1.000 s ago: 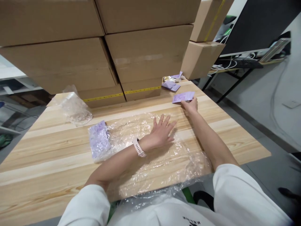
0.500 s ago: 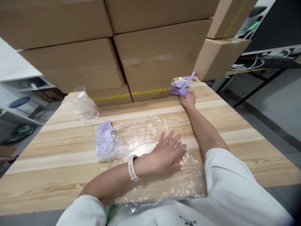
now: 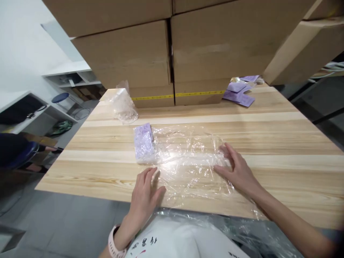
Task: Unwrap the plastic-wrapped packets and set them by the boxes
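Observation:
A clear plastic bag [image 3: 188,150] lies flat on the wooden table, its near end hanging over the front edge against my shirt. Inside its far left end sits a purple packet [image 3: 143,140]. My left hand [image 3: 145,195] rests at the bag's near left side, fingers and thumb apart, holding nothing. On the bag's right side is my right hand [image 3: 236,168], thumb and fingers spread and touching the film. Several purple packets [image 3: 240,94] lie in a loose pile at the table's far right, away from both hands.
Stacked cardboard boxes [image 3: 129,57] line the back of the table, with a yellow measuring tape [image 3: 199,94] along their base. A crumpled clear plastic bag [image 3: 123,105] lies at the far left. Beyond the table's left edge, part of a seated person [image 3: 16,150] shows beside shelves.
My right hand has left a packet at the far-right pile and come back to the bag's right side. My left hand has moved from the bag's middle to its near left. The view has turned left.

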### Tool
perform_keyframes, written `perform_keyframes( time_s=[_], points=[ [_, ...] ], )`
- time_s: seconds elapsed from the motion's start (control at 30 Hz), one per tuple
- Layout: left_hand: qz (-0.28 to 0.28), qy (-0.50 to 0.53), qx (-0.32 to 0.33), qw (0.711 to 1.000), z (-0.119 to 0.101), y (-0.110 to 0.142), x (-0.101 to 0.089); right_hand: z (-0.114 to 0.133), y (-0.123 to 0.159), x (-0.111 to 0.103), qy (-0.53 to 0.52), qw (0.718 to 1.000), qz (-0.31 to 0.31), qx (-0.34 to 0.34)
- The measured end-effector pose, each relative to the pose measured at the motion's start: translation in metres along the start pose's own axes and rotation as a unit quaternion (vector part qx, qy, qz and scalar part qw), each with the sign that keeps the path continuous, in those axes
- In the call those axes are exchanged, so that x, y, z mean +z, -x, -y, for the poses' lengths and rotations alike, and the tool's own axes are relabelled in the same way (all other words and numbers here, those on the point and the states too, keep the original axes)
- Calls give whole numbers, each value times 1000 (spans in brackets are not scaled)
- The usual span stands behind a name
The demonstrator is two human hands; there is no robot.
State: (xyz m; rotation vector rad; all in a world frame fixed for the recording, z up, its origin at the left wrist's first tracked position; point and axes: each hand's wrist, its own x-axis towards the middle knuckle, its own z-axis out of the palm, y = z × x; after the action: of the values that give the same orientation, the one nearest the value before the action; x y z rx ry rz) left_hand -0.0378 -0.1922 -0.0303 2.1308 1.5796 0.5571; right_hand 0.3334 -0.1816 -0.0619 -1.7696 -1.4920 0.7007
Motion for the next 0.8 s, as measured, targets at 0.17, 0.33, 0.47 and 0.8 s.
perform_keyframes(
  time_s=[0.17,0.33,0.47,0.8],
  points=[
    [104,231,-17,967,-15,-2,19,46,16,45,-70,979,166,-92],
    [104,282,70,951,-36,-16,12,106,23,62,-224,889,367,-159],
    [75,316,94,941,-24,-21,-19,136,22,57,-185,855,343,-343],
    [-517,176,-40,837,109,-150,-143,102,-22,113,-106,957,21,-269]
  ],
)
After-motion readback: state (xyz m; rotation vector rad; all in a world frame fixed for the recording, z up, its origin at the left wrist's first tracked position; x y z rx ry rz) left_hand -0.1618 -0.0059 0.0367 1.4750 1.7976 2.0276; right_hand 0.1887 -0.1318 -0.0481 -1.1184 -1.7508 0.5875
